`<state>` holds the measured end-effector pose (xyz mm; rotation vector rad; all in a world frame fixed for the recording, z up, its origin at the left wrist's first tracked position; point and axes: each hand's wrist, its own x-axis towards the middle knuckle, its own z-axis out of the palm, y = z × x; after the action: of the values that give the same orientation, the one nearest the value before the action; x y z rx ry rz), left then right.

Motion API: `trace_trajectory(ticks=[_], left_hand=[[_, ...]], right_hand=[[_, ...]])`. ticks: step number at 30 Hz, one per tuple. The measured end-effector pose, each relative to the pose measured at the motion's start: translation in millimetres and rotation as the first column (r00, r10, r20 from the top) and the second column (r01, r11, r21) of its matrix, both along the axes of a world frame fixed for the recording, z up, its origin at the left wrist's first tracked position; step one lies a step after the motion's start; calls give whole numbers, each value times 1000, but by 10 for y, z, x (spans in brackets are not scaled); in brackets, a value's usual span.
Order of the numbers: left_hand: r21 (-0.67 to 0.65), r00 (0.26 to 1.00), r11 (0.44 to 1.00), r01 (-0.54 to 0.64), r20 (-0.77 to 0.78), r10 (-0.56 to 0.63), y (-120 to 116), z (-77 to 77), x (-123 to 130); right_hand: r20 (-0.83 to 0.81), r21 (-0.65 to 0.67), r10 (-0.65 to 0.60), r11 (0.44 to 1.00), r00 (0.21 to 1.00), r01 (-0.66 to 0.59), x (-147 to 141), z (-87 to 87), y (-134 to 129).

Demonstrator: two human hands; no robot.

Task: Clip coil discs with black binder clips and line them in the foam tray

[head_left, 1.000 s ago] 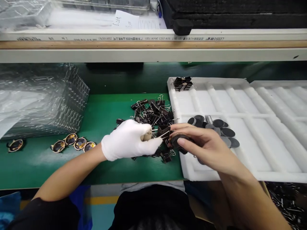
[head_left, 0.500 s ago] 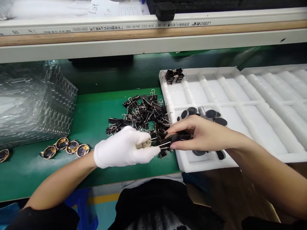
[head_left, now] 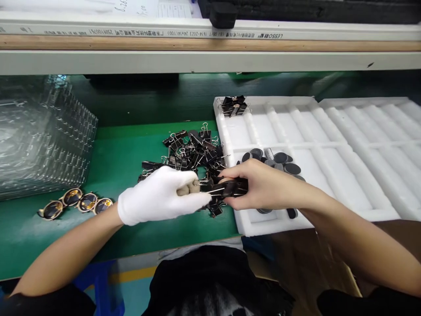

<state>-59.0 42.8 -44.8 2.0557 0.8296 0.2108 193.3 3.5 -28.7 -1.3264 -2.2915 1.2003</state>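
Observation:
My left hand (head_left: 158,195), in a white glove, pinches the wire handles of a black binder clip (head_left: 215,190) between thumb and fingers. My bare right hand (head_left: 266,186) grips a dark bundle (head_left: 234,188) with black clip-like parts and a tan edge; my fingers hide much of it. The clip's jaws meet the bundle's left end; whether they have closed on it I cannot tell. Just behind my hands lies a pile of black binder clips (head_left: 197,153). Dark oval pads (head_left: 280,158) lie around my right hand, in the white foam tray (head_left: 332,175).
A clipped bundle (head_left: 234,106) sits in the tray's far left corner. A second white tray (head_left: 368,127) adjoins it at right. Gold-rimmed round sunglasses (head_left: 71,197) lie left on the green table (head_left: 144,237), before stacked clear plastic trays (head_left: 42,136). A white rail (head_left: 131,61) crosses behind.
The whole view has shifted slightly, so things appear further left. Both hands keep their holds, and my right fingers sit a little closer around the dark bundle.

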Motion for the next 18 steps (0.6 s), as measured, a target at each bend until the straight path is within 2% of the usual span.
trace_trajectory(ticks=[2,3,5,6,7,8,10,11,13,15,16,18], left_hand=[[-193,996,979,-68,51,79,2,-36,6],[-323,991,943,-84,71,113,1,-57,15],[-539,982,839,-73,108,155,-1,-95,43],[-596,978,801,-55,129,163,-1,-107,56],[-609,975,792,-39,150,163,1,-111,68],[-584,972,811,-31,173,161,6,-107,75],[-474,968,879,-47,196,157,19,-80,77],[-408,972,910,-71,178,156,28,-61,73],[-291,978,947,-137,113,176,43,-31,62],[-233,978,956,-181,58,200,53,-20,54],[-220,978,957,-187,47,202,55,-23,53],[-215,979,959,-183,48,198,55,-42,54]], right_hand=[[36,144,-4,990,999,-1,-17,-16,-7],[56,260,-16,966,998,1,-32,-30,-15],[114,485,-66,875,991,3,-69,-69,-40],[141,561,-95,828,986,-1,-86,-91,-56],[160,613,-119,790,980,-4,-95,-112,-73],[170,645,-134,764,976,-8,-96,-129,-89],[136,680,-134,733,982,6,-68,-146,-110],[96,672,-125,740,987,29,-42,-143,-111],[15,561,-120,823,993,91,15,-118,-91],[-40,346,-148,926,988,153,58,-87,-44],[-49,238,-165,956,985,172,67,-78,-16],[-63,89,-204,974,977,209,58,-81,38]])
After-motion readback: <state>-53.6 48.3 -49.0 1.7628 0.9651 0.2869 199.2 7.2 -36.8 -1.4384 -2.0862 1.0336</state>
